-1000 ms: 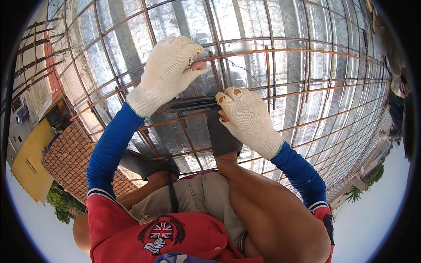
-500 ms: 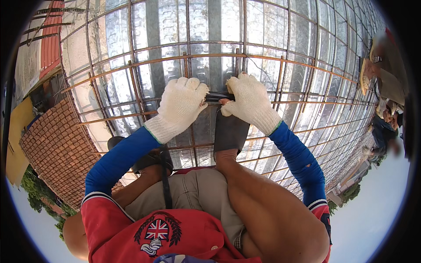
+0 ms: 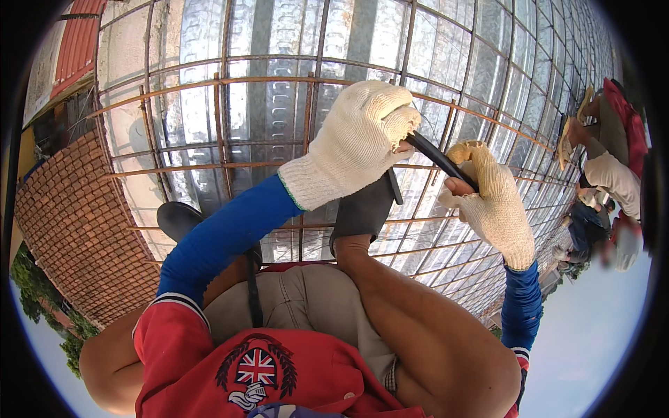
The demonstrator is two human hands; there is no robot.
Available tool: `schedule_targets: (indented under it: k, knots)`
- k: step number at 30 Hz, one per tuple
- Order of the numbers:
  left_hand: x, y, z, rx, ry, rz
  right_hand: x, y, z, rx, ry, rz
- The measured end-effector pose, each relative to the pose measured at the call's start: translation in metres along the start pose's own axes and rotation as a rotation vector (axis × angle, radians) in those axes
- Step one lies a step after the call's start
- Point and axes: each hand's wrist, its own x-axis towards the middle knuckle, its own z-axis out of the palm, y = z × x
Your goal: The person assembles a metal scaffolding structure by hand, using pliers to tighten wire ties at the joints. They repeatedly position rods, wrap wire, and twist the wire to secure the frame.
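Both my hands wear off-white knitted gloves and hold a black-handled tool (image 3: 440, 159), slanting down to the right between them. My left hand (image 3: 366, 132) is wrapped round its upper end, and the fingers hide that part. Curled round the lower end, my right hand (image 3: 488, 198) shows a bare thumb tip beside the black bar. A second short black piece (image 3: 396, 187) sticks out below my left hand; whether it belongs to the same tool I cannot tell. Beneath the hands lies a grid of rusty steel rebar (image 3: 261, 165) over ribbed, shiny metal decking (image 3: 279, 104).
My dark boot (image 3: 359, 212) stands on the grid just below the hands. A brick-patterned tiled surface (image 3: 83, 237) lies at the left, with a red corrugated sheet (image 3: 78, 49) beyond. Other people (image 3: 613, 174) crouch at the far right. Rebar ends stick up in places.
My hands have moved right, the right one also lower. The black-handled tool has gone from nearly level to slanting, with more of it showing between the gloves. The view has shifted slightly.
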Motion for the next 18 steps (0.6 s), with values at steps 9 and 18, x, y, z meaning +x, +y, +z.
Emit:
schedule_targets:
  k: [9, 18]
  knots:
    - [-0.022, 0.053, 0.070, -0.575, -0.120, -1.041, -0.015, 0.027, -0.017, 0.513, 0.020, 0.411]
    - [0.000, 0.062, 0.089, -1.350, 0.071, -1.495, 0.005, 0.028, -0.050, 0.452, -0.014, 0.412]
